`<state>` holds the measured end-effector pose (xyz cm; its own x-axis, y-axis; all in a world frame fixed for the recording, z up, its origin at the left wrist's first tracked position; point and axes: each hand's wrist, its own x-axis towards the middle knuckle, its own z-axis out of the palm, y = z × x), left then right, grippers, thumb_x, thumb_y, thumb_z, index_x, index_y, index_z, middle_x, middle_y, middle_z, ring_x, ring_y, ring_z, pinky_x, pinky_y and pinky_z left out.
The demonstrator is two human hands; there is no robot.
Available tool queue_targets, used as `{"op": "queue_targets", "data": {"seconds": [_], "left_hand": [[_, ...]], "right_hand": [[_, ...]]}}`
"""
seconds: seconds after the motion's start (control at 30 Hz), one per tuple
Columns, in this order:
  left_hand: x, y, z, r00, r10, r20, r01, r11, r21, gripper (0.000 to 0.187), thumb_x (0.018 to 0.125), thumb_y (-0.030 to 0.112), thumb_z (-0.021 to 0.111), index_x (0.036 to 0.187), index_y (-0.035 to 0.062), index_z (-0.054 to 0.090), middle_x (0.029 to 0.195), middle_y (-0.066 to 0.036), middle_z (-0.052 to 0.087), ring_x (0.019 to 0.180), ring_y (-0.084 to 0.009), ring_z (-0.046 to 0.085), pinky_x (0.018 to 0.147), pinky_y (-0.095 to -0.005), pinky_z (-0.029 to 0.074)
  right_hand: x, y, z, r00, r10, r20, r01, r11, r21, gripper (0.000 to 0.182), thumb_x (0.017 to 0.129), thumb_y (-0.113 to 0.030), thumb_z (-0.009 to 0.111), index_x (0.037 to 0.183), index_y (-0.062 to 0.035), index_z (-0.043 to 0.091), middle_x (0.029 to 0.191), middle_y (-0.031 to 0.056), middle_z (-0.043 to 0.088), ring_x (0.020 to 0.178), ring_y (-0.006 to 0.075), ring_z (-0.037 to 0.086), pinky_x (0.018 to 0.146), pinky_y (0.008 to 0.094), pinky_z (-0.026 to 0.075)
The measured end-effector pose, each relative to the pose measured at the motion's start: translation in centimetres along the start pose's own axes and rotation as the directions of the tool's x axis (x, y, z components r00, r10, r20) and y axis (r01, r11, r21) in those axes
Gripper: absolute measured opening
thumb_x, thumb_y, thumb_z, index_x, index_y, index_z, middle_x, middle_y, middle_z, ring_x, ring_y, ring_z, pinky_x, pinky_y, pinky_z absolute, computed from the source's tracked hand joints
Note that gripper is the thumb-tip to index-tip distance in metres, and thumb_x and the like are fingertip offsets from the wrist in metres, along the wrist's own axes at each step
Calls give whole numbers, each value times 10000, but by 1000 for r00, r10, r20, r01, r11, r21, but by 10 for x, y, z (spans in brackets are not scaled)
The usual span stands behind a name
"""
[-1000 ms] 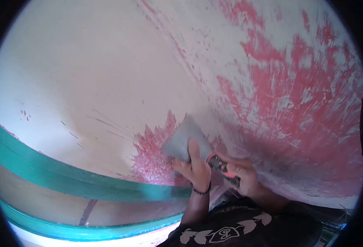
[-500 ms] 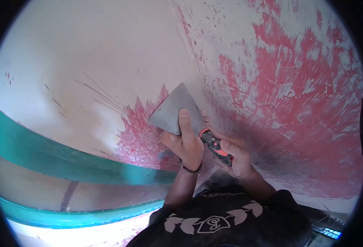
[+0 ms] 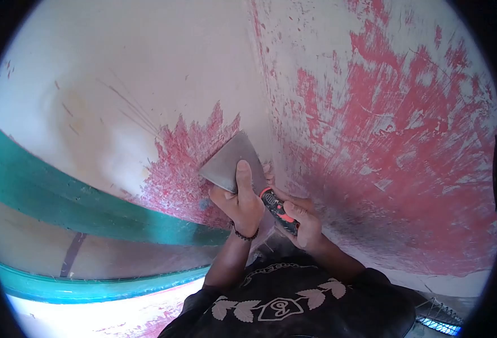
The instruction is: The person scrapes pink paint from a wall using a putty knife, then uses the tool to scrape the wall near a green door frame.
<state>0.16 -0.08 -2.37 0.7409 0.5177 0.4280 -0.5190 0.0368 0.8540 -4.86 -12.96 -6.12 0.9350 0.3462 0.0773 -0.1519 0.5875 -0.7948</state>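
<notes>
A wide scraper with a grey metal blade and a black and red handle lies against a patch of scraped red paint on the wall. My left hand, with a dark beaded bracelet at the wrist, grips the blade, its thumb flat on the metal. My right hand is closed around the handle, thumb on top. The blade's upper left edge faces the red patch. Part of my left fingers is hidden behind the blade.
To the right stands another wall with red and white scraped paint, meeting the pale wall in a corner. A green frame curves along the lower left. At bottom right is a basket-like object.
The scraper and both hands have shifted slightly left and down in view, and more of the red patch shows above the blade. The whole view has shifted a little. Both grips look the same.
</notes>
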Motion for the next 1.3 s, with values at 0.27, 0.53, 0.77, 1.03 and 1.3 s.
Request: {"op": "queue_targets", "data": {"seconds": [0.27, 0.53, 0.77, 1.03, 1.3], "left_hand": [[3, 20, 8, 991, 132, 2, -132, 989, 66, 347, 1012, 147, 643, 720, -41, 635, 609, 38, 571, 548, -37, 441, 469, -288, 301], [0, 18, 9, 993, 120, 12, -120, 993, 10, 299, 1018, 156, 635, 826, -69, 674, 691, 19, 627, 611, -45, 487, 525, -270, 359], [3, 2, -8, 993, 91, 71, -93, 995, 24, 231, 979, 159, 684, 968, -72, 684, 866, -13, 671, 714, -78, 564, 611, -273, 430], [6, 11, 6, 996, 89, 26, -89, 996, -3, 249, 994, 157, 654, 966, -89, 677, 845, -37, 677, 687, -100, 565, 619, -287, 460], [-4, 11, 9, 999, 36, 5, -36, 998, -58, 223, 1004, 120, 633, 920, -78, 687, 839, -26, 676, 713, -85, 564, 609, -286, 450]], "right_hand": [[-2, -10, -1, 997, 76, 5, -76, 997, 21, 578, 1010, -326, 548, 1429, 72, 528, 874, 70, 661, 496, 68, 464, 426, 246, 349], [-3, -9, 4, 999, 8, -32, -9, 1000, -17, 480, 1067, -274, 492, 1478, -28, 522, 746, 6, 559, 475, 64, 402, 413, 248, 313], [-5, 7, 9, 998, -35, -44, 33, 999, -41, 476, 1065, -300, 504, 1458, -35, 550, 743, 0, 540, 474, 72, 402, 415, 251, 307], [0, -1, 15, 988, -14, -151, 15, 1000, 4, 518, 1005, -356, 589, 1415, -40, 597, 812, 12, 615, 477, 79, 428, 417, 256, 306], [-8, -8, 3, 998, -62, -7, 61, 997, -51, 470, 1070, -316, 508, 1442, -36, 570, 773, -13, 578, 525, 52, 425, 431, 240, 312]]}}
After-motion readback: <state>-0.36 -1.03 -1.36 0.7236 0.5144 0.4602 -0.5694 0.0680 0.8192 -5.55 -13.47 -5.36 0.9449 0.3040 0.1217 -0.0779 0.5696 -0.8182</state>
